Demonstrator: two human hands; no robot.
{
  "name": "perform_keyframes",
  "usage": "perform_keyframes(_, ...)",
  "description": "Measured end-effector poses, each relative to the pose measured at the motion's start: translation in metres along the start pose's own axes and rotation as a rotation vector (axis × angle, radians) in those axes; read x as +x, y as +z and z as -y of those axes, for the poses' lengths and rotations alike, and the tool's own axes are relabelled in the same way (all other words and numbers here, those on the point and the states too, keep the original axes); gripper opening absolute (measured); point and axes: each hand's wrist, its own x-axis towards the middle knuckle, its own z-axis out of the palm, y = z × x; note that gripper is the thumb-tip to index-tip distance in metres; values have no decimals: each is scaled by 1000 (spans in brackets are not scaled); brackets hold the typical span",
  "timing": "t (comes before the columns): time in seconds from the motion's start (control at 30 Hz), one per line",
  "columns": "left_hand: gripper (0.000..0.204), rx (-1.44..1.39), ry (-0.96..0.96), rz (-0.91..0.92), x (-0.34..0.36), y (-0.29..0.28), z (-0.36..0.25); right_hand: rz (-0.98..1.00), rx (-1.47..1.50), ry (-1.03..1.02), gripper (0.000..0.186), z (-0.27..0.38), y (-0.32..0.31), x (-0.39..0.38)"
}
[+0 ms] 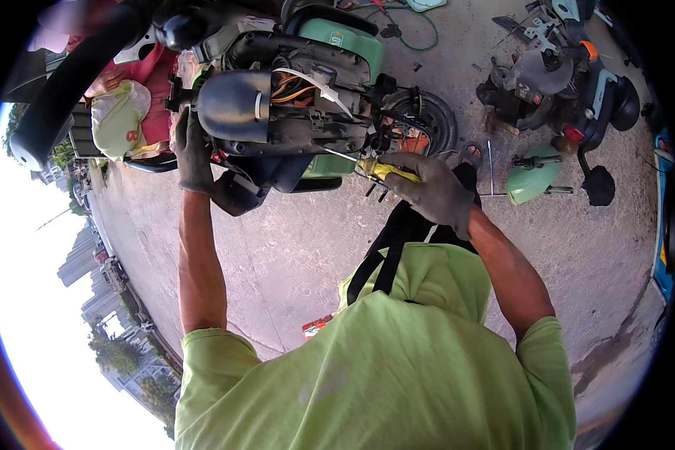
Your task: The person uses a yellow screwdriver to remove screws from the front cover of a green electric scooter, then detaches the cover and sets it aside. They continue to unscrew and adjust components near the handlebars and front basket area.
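My left hand (193,154), in a dark grey glove, grips the front edge of the scooter's black plastic body (244,184), just left of a domed black cover (232,106). My right hand (431,191), gloved alike, is closed on a yellow-handled screwdriver (390,172); its shaft points left into the underside of the scooter body. Above and between my hands, orange and black wires (289,88) and a white cable tie (315,84) show in the opened body. Green panels (341,41) border it, and a black wheel (435,120) sits at its right end.
A person in pink (154,97) is at upper left beside a pale cloth (116,120). At right are a partly dismantled scooter (547,75), a mint-green part (526,181), metal bars (490,165) and a green cable (416,43). My sandalled foot (470,156) shows beside them.
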Motion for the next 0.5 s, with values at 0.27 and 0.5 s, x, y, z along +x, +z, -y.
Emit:
perform_keyframes(0.27,64,16,19,97,-17,-6,-27,68,239,27,40,-7,-21,3)
perform_keyframes(0.5,57,97,30,104,-15,-9,-31,137,-6,1,41,14,-14,28)
